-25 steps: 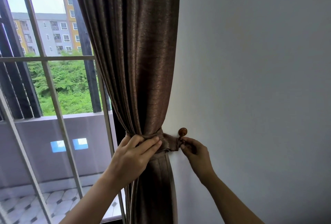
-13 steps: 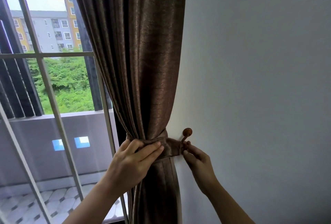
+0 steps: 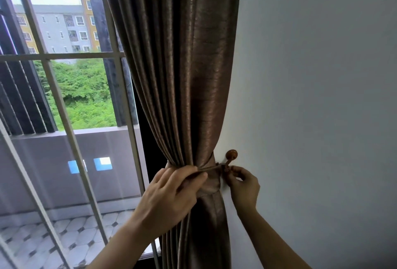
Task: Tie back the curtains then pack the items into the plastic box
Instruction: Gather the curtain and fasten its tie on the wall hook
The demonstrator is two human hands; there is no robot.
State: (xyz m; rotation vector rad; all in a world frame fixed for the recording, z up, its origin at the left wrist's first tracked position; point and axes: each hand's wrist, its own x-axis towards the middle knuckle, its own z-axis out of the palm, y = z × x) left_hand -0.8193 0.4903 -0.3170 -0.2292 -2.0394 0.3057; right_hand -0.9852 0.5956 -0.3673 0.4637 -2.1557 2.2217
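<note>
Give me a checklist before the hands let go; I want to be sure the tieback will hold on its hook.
1. Curtain gathered in one bundle: ok.
2. Tieback wrapped around the bundle: ok.
3. Left hand grips the tieback at the bundle: ok.
4. Right hand pinches the tieback's end beside the hook: ok.
5. Loop seated on the hook: cannot tell, the hand hides it.

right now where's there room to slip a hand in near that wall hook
The bare wall above and right of the hook knob is free, and so is the space left of the curtain, above the left hand. Crowded: between knob and curtain, where it and the right hand hold the tieback.
</note>
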